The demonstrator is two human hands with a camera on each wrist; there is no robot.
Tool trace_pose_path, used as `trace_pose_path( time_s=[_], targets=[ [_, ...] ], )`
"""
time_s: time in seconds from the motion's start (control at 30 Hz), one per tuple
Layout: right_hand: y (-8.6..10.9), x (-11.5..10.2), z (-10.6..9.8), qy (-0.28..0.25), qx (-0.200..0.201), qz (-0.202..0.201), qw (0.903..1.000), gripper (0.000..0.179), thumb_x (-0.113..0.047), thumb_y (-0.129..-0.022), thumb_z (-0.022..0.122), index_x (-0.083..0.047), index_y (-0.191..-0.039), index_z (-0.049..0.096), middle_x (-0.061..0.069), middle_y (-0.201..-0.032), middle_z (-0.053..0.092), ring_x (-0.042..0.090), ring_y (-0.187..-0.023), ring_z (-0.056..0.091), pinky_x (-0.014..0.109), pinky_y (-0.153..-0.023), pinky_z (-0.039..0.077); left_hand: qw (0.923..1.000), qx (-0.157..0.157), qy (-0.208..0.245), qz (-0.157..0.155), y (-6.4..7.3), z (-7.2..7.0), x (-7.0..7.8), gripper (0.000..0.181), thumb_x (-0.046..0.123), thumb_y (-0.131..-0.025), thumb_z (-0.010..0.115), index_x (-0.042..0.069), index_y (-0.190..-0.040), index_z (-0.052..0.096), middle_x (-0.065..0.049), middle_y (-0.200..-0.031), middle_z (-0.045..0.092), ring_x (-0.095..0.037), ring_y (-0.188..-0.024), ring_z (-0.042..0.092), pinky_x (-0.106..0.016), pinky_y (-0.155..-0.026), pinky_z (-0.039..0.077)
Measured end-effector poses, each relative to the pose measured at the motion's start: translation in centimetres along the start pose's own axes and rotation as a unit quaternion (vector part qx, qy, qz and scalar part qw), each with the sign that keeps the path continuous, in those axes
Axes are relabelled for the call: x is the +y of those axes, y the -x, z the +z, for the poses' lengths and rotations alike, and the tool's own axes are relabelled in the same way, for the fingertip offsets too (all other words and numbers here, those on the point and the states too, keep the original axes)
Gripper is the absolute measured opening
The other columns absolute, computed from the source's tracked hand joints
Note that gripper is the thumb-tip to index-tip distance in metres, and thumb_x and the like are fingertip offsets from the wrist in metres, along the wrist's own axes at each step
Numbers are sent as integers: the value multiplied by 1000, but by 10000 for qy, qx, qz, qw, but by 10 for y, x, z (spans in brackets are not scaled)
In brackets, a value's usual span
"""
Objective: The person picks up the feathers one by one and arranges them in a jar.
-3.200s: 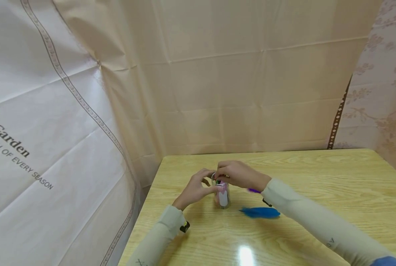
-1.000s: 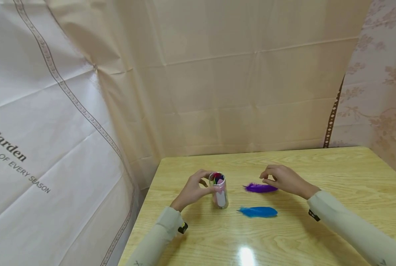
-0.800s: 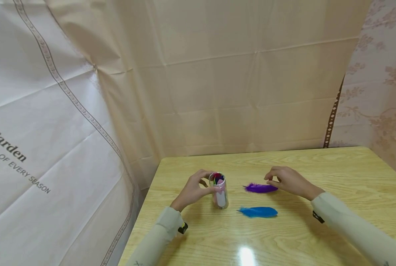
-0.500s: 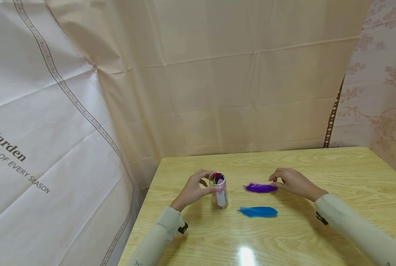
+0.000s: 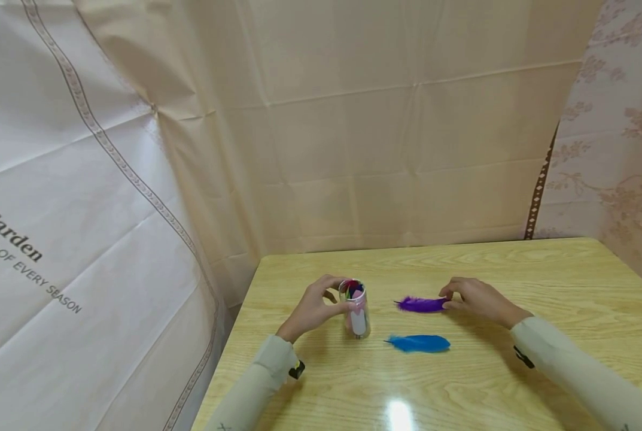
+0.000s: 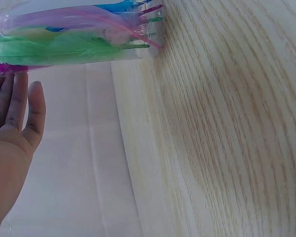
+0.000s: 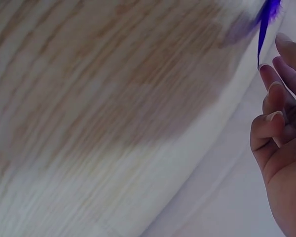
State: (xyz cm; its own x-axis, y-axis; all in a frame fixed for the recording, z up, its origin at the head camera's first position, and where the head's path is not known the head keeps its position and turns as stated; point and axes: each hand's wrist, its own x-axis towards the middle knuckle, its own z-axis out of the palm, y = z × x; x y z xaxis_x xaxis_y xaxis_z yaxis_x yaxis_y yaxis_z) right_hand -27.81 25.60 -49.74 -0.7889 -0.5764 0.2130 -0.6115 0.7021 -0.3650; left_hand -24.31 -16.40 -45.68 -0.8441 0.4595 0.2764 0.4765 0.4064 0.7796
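My left hand (image 5: 314, 306) holds a clear jar (image 5: 365, 328) near its rim, thumb on one side and fingers round the other. The jar stands upright on the table and contains several feathers; green feathers (image 6: 59, 48) and purple ones show through its wall in the left wrist view. A purple feather (image 5: 420, 304) lies flat to the right of the jar. At that feather's right end are the fingertips of my right hand (image 5: 479, 298). In the right wrist view, thumb and index finger stand apart beside the feather's tip. Nearer me lies a blue feather (image 5: 420, 343).
The light wood-patterned table (image 5: 514, 383) ends at the back against a beige cloth backdrop (image 5: 385, 149). White printed cloth (image 5: 84, 239) hangs on the left, and floral cloth (image 5: 622, 167) on the right.
My right hand has left the jar's mouth and moved right, along the purple feather to its right end, lowering slightly. The left hand and jar have stayed in place.
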Motion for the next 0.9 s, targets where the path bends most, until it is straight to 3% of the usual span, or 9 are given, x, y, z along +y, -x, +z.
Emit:
trace_pose_path(
  time_s=[0.17, 0.37, 0.9],
  targets=[
    [1, 2, 2, -51, -126, 181, 9997, 22, -25, -95, 76, -11, -112, 76, -6, -99, 68, 16, -91, 66, 47, -83, 57, 10000, -3, 45, 20, -1, 0, 0, 49, 35, -90, 82, 35, -136, 63, 10, -118, 62, -15, -107, 58, -52, -90, 54],
    [2, 2, 5, 28, 10, 235, 9997, 21, -22, -98, 73, -7, -112, 76, -4, -100, 69, 21, -92, 68, 48, -82, 58, 10000, -27, -60, 8, 0, 0, 1, 52, 41, -90, 80, 33, -138, 62, 10, -119, 62, -13, -108, 58, -48, -91, 54],
    [-7, -1, 10, 230, -246, 144, 9993, 19, -17, -95, 76, -7, -111, 76, -2, -98, 66, 15, -87, 63, 43, -78, 58, 10000, -4, -64, -33, 0, 0, 1, 51, 45, -89, 80, 33, -136, 64, 11, -121, 63, -14, -109, 58, -46, -90, 55]
  ],
)
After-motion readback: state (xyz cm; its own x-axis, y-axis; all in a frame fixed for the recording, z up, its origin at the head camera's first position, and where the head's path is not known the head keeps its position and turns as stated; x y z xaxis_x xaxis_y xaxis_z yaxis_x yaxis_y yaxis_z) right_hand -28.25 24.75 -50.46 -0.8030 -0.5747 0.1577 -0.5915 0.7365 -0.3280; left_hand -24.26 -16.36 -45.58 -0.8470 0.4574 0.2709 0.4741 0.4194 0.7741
